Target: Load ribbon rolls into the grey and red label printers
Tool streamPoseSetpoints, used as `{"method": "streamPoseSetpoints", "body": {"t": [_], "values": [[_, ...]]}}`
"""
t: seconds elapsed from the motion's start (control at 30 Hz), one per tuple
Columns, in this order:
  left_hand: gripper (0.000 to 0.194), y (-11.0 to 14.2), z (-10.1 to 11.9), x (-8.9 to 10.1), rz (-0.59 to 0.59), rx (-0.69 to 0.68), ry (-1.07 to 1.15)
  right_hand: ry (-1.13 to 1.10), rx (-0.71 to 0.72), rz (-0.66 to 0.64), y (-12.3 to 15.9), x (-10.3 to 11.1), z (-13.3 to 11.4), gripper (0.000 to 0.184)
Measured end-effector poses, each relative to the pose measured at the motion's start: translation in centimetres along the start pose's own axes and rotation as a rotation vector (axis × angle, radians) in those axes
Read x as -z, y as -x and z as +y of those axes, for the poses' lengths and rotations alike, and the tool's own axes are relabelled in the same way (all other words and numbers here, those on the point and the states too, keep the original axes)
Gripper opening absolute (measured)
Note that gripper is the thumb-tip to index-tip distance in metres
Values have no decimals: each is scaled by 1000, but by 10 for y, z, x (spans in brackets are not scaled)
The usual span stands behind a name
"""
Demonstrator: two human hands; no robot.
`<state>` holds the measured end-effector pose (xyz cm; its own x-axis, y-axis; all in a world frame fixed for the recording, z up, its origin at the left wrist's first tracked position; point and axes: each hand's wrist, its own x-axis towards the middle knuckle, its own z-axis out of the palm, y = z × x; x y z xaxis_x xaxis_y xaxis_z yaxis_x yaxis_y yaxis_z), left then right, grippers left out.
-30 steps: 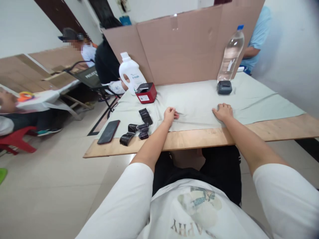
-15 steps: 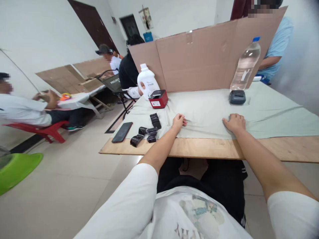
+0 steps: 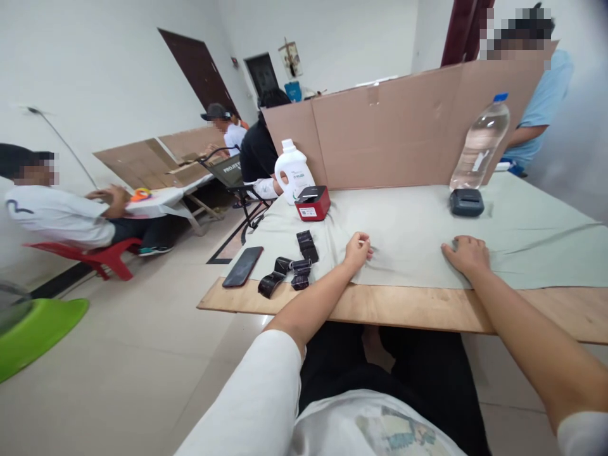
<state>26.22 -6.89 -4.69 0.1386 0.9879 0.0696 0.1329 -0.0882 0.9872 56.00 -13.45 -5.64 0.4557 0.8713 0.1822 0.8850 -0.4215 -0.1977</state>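
White short-sleeved T-shirt (image 3: 247,396), loose at the sleeves, with a blurred tan and grey-green printed picture (image 3: 401,434) on its front. Below the T-shirt's hem, black trousers or shorts (image 3: 427,367).

- Cloth (image 3: 399,221) is lying matt, wrinkled.
- Wooden surface (image 3: 389,307) is showing smooth grain.
- Cardboard panel (image 3: 394,133) is looking matt.
- Clear plastic bottle (image 3: 479,149) is shining.
- Black strips (image 3: 301,274) are gleaming.
- Floor (image 3: 142,361) is looking smooth, glossy.

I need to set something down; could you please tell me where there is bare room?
Bare cloth lies between the left hand and right hand, reaching back to the cardboard, and right of the black device. The left is crowded by phone, black strips, red box and white jug.
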Motion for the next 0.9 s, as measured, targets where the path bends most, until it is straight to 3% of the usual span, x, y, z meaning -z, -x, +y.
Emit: {"method": "streamPoseSetpoints", "body": {"t": [0.1, 0.2, 0.27, 0.33, 0.43, 0.53, 0.67, 0.77, 0.9], "values": [[15, -31, 26, 25, -53, -195, -251, 6, 1, -6, -2, -3, 2, 56], [16, -87, 66, 75, 86, -296, -644, 4, 12, 13, -4, -8, 5, 55], [26, -124, 89, 112, 197, -203, -874, 5, 20, 29, -5, -12, 7, 54], [51, -154, 102, 142, 274, -13, -1021, 8, 26, 41, -5, -14, 8, 52], [95, -182, 99, 164, 270, 240, -1074, 11, 40, 55, -4, -16, 10, 51], [109, -192, 83, 162, 229, 366, -1086, 9, 47, 65, -3, -18, 10, 49], [93, -192, 75, 147, 307, 378, -1110, -4, 59, 96, -3, -21, 12, 48], [86, -184, 89, 133, 322, 364, -1056, -39, 52, 97, -1, -21, 13, 48], [81, -148, 118, 98, 196, 204, -1028, -222, 71, 94, 5, -10, -7, 50]]}}
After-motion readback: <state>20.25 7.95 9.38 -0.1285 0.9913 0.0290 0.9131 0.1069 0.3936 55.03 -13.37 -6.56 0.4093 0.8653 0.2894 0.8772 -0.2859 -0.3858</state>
